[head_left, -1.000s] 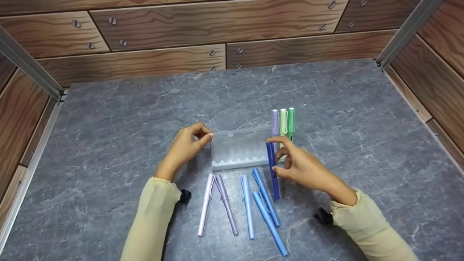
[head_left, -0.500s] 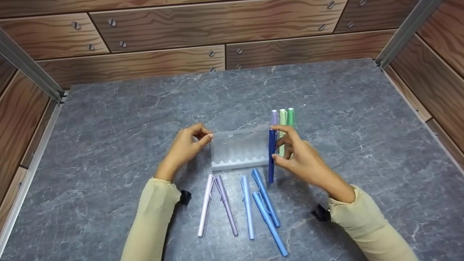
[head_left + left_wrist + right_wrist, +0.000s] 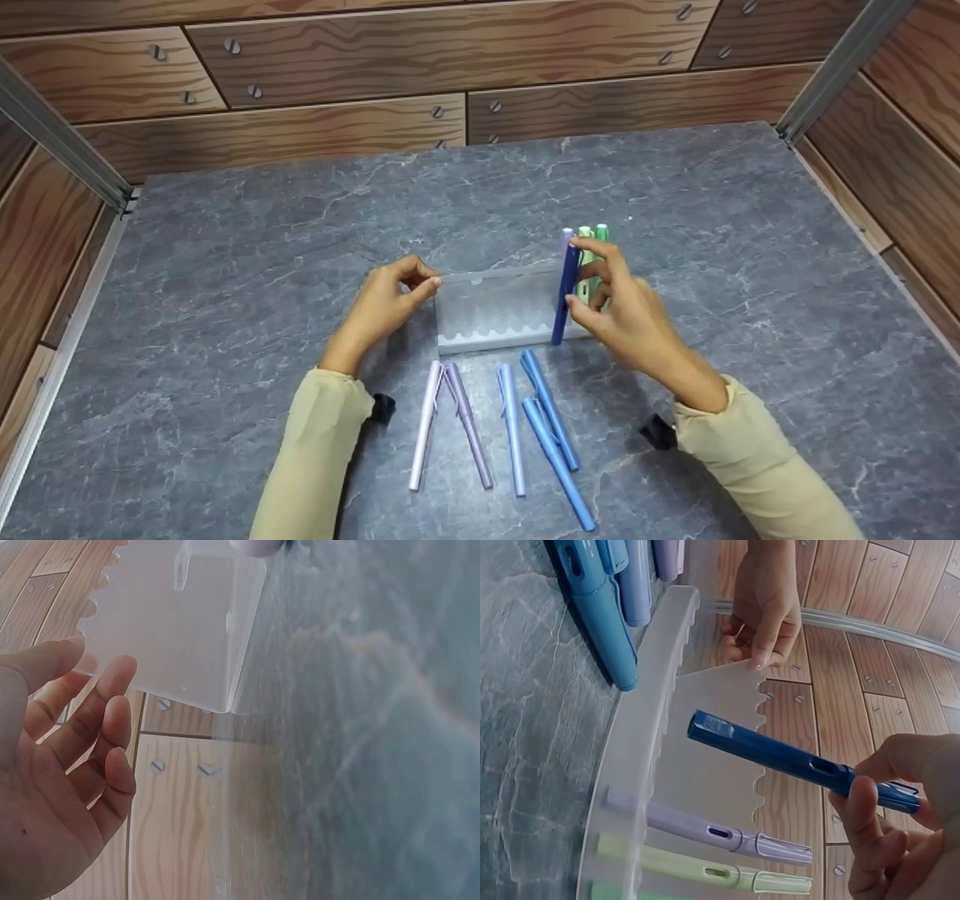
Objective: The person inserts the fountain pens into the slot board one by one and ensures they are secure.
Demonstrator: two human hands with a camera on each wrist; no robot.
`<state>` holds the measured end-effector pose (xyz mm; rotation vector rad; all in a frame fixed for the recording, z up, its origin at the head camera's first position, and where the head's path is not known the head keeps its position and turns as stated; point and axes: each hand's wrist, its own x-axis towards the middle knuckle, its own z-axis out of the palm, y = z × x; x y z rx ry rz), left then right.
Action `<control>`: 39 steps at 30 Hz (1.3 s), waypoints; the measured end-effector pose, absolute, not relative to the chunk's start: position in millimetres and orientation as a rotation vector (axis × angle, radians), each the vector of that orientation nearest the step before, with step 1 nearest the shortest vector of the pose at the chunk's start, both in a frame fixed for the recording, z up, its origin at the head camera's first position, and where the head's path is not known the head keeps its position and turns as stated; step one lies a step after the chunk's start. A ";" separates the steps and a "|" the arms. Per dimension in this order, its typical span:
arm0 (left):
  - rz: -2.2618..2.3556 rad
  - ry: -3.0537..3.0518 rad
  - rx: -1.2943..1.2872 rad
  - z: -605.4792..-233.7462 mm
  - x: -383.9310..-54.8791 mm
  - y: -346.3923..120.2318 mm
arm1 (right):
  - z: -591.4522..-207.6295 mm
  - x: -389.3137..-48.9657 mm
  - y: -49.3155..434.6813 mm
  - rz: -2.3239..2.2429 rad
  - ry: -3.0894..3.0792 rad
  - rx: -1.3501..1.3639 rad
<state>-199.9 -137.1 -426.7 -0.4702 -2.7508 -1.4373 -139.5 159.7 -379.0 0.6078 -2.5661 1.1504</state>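
A clear plastic pen stand (image 3: 495, 304) with a notched front rail stands mid-table. My left hand (image 3: 394, 300) pinches its upper left corner between thumb and fingers, also seen in the left wrist view. My right hand (image 3: 630, 322) holds a dark blue pen (image 3: 565, 296) by its cap end, between thumb and fingers. The pen tilts slightly, its lower end near the front rail; in the right wrist view it is apart from the slots. A lilac pen (image 3: 712, 831), a pale green pen (image 3: 705, 870) and a green pen (image 3: 602, 232) stand in the right-hand slots, partly hidden by the hand.
Several loose pens lie in front of the stand: a pale lilac pen (image 3: 424, 431), a purple pen (image 3: 469, 427), a light blue pen (image 3: 513, 435) and two blue pens (image 3: 559, 465). Wood-patterned panels (image 3: 337, 60) wall the grey marbled table (image 3: 262, 240).
My right hand has carried the dark blue pen up and away from me, from in front of the stand to beside the lilac pen. My left hand keeps its place on the stand's corner.
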 end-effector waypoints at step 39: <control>-1.412 -2.748 -0.479 -426.2 -199.9 -137.0 | -402.8 -156.4 156.0 0.884 -2.491 0.546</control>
